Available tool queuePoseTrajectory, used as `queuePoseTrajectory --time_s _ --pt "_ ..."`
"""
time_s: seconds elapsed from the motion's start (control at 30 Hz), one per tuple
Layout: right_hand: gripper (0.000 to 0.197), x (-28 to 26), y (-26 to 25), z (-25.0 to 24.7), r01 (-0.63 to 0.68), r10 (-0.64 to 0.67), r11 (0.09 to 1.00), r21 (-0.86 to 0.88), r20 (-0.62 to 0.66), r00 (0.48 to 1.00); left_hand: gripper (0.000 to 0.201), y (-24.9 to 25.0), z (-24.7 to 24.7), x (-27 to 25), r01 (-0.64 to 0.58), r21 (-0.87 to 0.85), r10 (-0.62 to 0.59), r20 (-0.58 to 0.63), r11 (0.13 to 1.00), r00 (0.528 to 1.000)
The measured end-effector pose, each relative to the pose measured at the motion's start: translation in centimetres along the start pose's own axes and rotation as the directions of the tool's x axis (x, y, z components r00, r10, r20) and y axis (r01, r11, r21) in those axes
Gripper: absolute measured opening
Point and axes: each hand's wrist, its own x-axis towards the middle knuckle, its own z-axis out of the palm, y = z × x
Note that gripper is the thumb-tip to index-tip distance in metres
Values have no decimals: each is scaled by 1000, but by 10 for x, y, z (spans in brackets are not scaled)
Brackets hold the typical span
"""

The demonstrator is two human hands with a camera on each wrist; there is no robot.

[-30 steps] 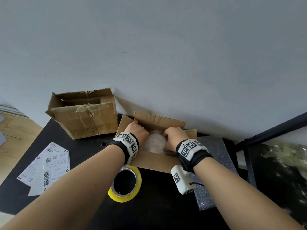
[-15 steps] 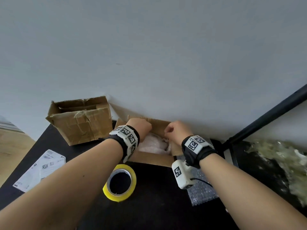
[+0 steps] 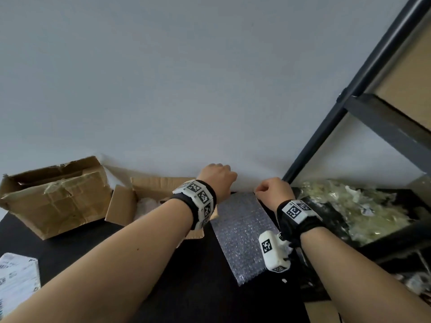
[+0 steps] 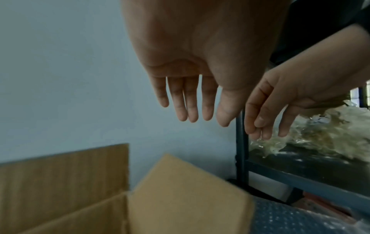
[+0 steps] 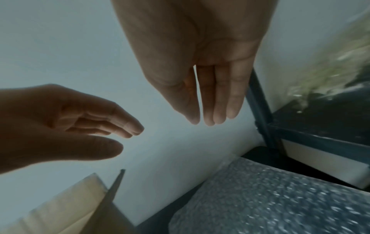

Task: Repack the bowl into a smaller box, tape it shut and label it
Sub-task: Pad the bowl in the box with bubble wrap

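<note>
Below my fingers, the small box (image 3: 149,201) stands with flaps up, the wrapped bowl (image 3: 145,203) inside; bubble wrap (image 3: 242,234) lies beside it. My left hand (image 3: 218,180) and right hand (image 3: 272,193) hang loose, holding nothing. Closing, taping and labelling remain.

Your head view looks forward and down over both forearms toward the wall. Each wrist view sits close under its palm, facing along the fingers (image 4: 192,102); both share the bubble wrap (image 5: 270,197).
</note>
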Motion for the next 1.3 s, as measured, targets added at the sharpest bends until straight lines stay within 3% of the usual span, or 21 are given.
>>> queuePoseTrajectory --time_s 0.23,0.43,0.53,0.7,0.87,0.97,1.1,1.17,1.23,1.3 --pt "17 10 51 13 -163 153 981 108 99 983 40 35 30 32 121 -311 -82 134 943 988" --pt "28 26 77 42 -195 186 981 6 276 943 49 57 72 51 287 -430 -202 233 856 951" --pt "43 35 83 55 -204 203 978 -36 363 909 42 61 97 53 438 -433 -304 344 788 888" --pt "59 47 91 71 -304 265 952 29 412 872 61 58 118 54 699 -340 -521 483 630 704" --pt "68 60 96 80 -330 295 943 38 357 886 78 56 132 62 793 -279 -538 610 542 582" --pt "56 60 98 83 -345 306 938 35 384 871 77 56 136 64 791 -253 -526 630 557 572" --pt "9 59 98 83 -343 286 934 100 365 886 73 56 135 64 786 -272 -513 631 556 581" --pt "25 59 96 79 -341 285 929 143 310 907 73 57 132 64 779 -324 -520 599 538 608" --pt "26 59 92 70 -332 277 916 225 246 929 81 58 123 64 766 -393 -546 540 510 640" --pt "26 60 89 60 -335 282 875 350 192 940 87 59 108 65 766 -472 -573 510 436 641"
